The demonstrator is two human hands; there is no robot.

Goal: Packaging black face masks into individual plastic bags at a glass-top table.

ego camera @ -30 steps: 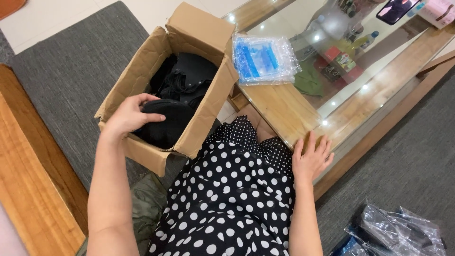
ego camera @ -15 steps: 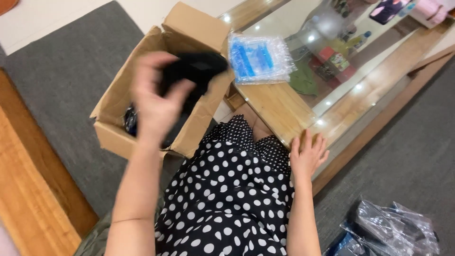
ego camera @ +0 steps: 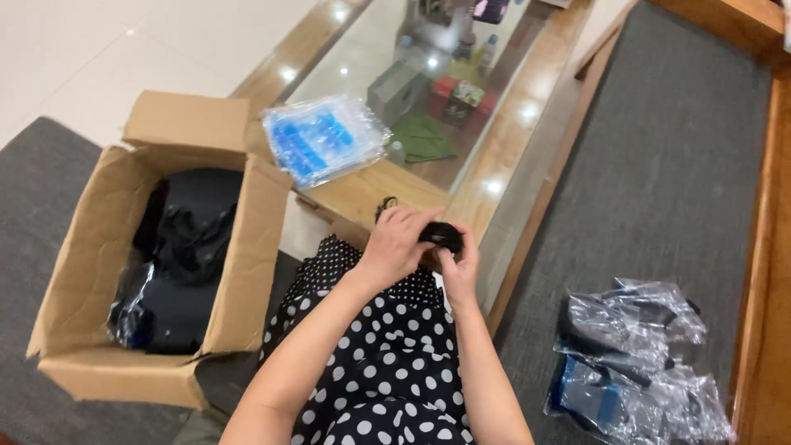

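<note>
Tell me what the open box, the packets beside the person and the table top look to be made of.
Open box: brown corrugated cardboard, matte, with creased flaps. Packets: thin clear plastic film, shiny and crinkled, dark items inside. Table top: glass panel, glossy with light reflections, set in a polished wooden frame.

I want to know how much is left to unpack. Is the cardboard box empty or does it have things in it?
Not empty: the open cardboard box holds black items in plastic.
</note>
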